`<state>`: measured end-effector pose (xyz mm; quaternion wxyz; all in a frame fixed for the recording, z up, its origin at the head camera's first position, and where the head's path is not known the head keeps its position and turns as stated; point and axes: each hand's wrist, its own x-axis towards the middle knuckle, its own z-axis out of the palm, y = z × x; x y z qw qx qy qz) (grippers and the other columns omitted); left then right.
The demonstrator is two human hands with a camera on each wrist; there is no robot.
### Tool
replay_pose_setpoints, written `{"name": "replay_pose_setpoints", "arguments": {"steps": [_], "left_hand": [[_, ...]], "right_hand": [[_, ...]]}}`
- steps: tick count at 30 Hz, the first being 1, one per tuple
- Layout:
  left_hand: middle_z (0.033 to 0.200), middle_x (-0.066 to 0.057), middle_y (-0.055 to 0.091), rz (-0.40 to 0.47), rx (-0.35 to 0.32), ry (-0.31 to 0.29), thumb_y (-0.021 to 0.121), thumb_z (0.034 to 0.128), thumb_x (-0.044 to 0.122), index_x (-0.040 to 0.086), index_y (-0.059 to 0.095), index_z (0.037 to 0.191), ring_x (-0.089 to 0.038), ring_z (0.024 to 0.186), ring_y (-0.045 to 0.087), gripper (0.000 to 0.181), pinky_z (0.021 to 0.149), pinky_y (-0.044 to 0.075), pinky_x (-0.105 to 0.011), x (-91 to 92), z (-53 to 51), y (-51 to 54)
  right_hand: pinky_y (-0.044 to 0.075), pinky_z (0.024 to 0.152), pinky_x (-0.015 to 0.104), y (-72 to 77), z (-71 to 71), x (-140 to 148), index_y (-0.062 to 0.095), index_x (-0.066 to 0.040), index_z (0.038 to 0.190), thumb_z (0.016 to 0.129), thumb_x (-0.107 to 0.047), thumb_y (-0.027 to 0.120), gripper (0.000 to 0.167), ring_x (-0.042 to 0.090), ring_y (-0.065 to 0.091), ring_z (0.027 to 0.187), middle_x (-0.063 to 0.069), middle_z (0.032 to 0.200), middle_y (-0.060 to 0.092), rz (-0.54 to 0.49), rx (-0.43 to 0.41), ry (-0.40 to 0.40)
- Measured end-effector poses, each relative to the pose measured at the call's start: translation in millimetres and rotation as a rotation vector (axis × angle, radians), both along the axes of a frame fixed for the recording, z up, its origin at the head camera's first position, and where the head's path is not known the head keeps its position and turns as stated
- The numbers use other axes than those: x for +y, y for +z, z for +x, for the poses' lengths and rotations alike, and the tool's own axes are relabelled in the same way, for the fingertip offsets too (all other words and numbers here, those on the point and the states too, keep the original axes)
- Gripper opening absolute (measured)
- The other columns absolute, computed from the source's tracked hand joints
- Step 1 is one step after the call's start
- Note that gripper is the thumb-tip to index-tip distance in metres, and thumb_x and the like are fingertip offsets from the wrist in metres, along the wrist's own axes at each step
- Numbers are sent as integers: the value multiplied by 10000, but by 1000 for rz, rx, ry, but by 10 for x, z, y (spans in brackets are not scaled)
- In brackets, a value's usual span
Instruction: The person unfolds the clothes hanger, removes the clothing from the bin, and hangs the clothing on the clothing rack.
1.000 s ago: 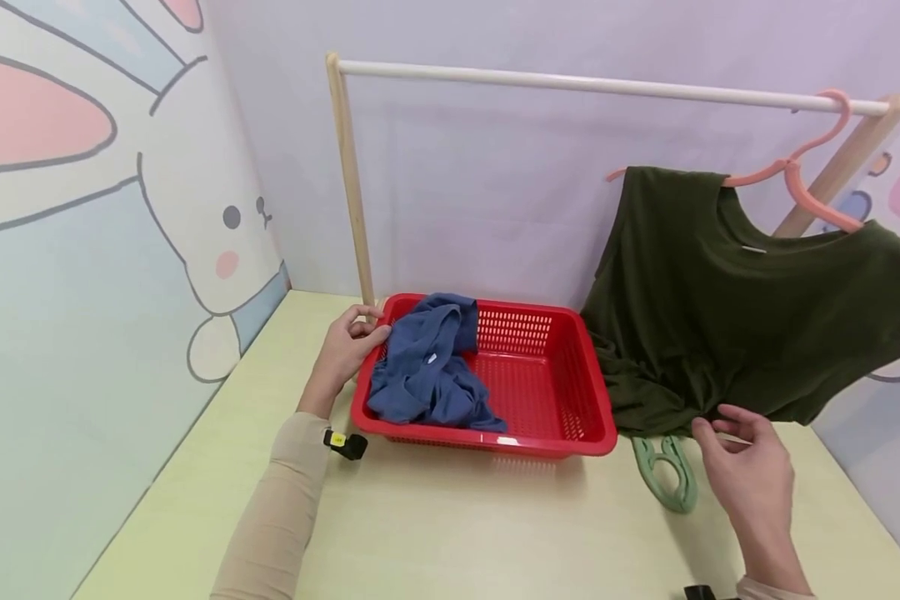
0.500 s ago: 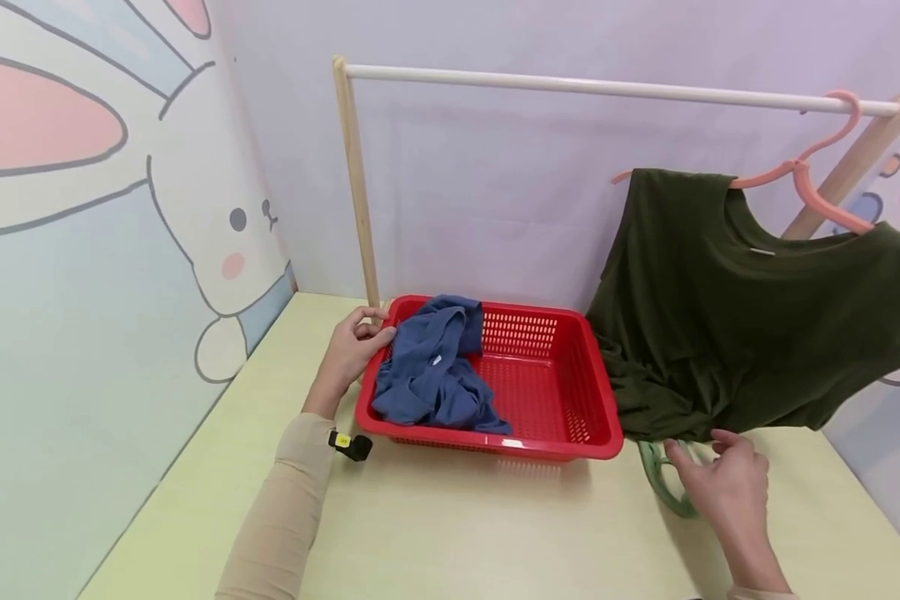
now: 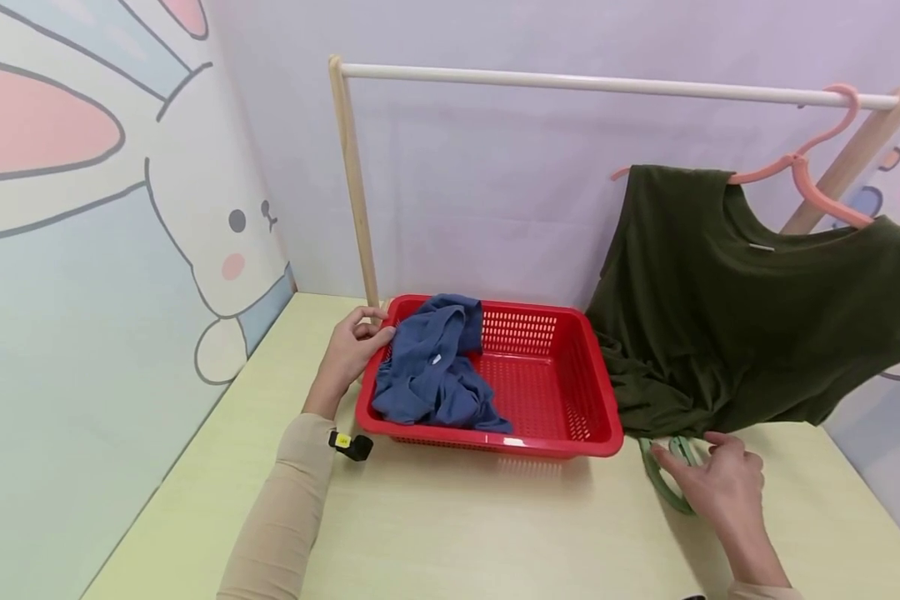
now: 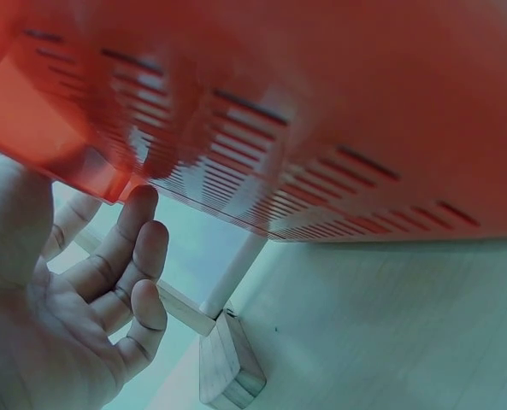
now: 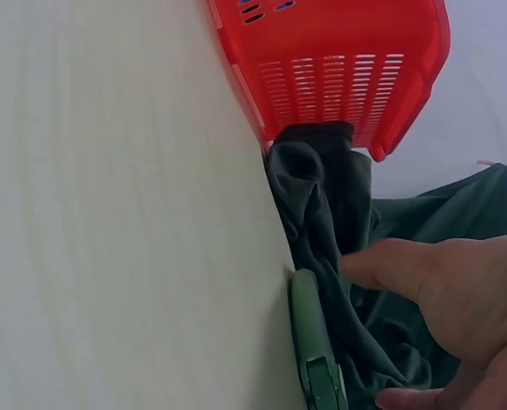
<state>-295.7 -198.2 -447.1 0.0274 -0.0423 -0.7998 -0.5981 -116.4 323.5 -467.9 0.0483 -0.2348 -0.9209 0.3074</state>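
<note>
My left hand (image 3: 348,348) grips the left rim of a red plastic basket (image 3: 487,440). In the left wrist view, its fingers (image 4: 120,243) curl beneath the rim of the slotted basket (image 4: 364,111). A crumpled blue garment (image 3: 435,367) fills the basket's left half. Over a green plastic hanger (image 3: 663,492) on the table hovers my right hand (image 3: 723,487), thumb and fingers apart, holding nothing. The right wrist view shows the green hanger (image 5: 311,333) just beyond the thumb, beside the dark green shirt's hem (image 5: 321,205).
The dark green shirt (image 3: 765,317) hangs from a pink hanger (image 3: 825,200) at the right end of a white rail (image 3: 570,81). Its lower part bunches on the table (image 3: 465,533). Wooden posts (image 3: 354,175) hold up the rail behind the basket.
My right hand has moved left and down, from beside the shirt's hem to over the green hanger. The left hand stays on the basket rim.
</note>
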Motion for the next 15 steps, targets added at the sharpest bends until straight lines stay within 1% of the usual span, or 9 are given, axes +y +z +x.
{"name": "replay_pose_setpoints", "arguments": {"steps": [4,6,12,15], "left_hand": [[1117,-139,765,1,-3,-5,778,1067,362,125,636,1413,-269,1064,665,442,878,576,-161,-3,-2,-7],[1104,-131,764,2,-2,-5,779,1066,364,122,635,1415,-269,1062,664,449,877,575,-162,-5,-10,-8],[1095,-123,764,-1,-9,-4,781,1063,377,127,635,1419,-271,1069,655,458,884,569,-164,-15,-34,-8],[1095,-116,765,3,-16,-5,782,1063,375,129,636,1419,-273,1073,655,457,886,571,-165,-15,-33,-15]], "right_hand": [[436,1011,738,13,5,43,334,198,1550,917,-601,854,1144,685,334,1337,475,1379,412,6,-40,32],[441,1007,735,19,2,71,332,189,1556,907,-619,860,1163,684,340,1334,465,1384,424,6,-50,47],[444,1005,713,21,-19,133,374,160,1555,910,-620,858,1122,658,397,1310,452,1433,476,17,-60,99],[439,995,708,10,-20,150,389,169,1553,916,-631,846,1120,657,430,1276,453,1445,496,35,-60,127]]}}
